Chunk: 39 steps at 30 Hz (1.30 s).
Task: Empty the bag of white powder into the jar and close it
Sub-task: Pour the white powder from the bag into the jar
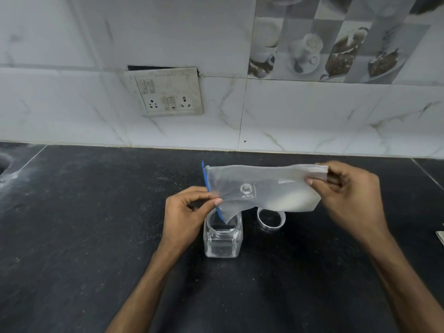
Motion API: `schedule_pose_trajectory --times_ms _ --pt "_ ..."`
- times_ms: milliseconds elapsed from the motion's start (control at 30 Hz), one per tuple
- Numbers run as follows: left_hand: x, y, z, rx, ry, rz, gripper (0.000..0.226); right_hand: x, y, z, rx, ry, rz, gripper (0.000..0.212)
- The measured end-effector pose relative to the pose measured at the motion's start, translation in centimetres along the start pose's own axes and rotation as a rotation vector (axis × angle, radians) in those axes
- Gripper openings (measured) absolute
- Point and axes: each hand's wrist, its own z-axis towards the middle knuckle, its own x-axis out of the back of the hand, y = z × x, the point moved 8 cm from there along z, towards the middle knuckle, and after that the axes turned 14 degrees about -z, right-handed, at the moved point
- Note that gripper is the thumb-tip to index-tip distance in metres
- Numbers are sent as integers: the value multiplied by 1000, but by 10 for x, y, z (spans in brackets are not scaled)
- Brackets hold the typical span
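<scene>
The bag (262, 188) hangs in the air just above the surface (96, 224), lying almost level. Its long axis runs left to right, roughly in line with the back edge. Its mouth end, marked by the blue zip strip (205, 179), is on the left, and the lower left corner dips into the open top of the jar (222, 239). The white powder (298, 200) lies heaped in the lower right part of the bag, at the end far from the mouth.

The jar is clear and square-bodied. It stands upright on the surface between the back edge and the person. It looks nearly empty, with at most a trace of white inside. Its lid (271, 218) lies on the surface just to its right, under the bag, so the jar is not yet closed.

The left grip (189, 210) pinches the bag at the zip end between thumb and fingers, right above the jar's mouth. The right grip (348, 188) pinches the closed bottom end, up and to the right, close to the powder.

So the powder lies to the right of the jar, along the bag's length. The right grip is nearer the powder and the left is nearer the jar. As I judge it, the right end must rise so the powder slides left and down to the mouth, while the left grip keeps that corner inside the rim.
</scene>
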Motion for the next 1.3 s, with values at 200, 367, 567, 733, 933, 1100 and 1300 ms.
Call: schedule_pose_trajectory --times_ms 200,367,567,733,933,1100,1300 --pt "5 -1 -4 -5 21 0 12 -3 -9 3 126 -124 -112 2" --pt "6 -3 -6 9 59 -32 31 7 -27 5 136 -111 -63 39" --pt "5 2 -12 -21 29 -13 45 10 -37 8 178 -105 -76 20" --pt "3 -11 -10 74 74 -174 49 9 -38 12 202 -97 -113 8" --pt "-1 -20 -12 111 18 -212 53 10 -42 15 183 -135 -88 6" --pt "-1 -23 -13 122 -17 -202 52 9 -53 23 189 -201 -161 28" --pt "3 -23 -17 107 -8 -196 52 8 -52 23 185 -194 -165 20"
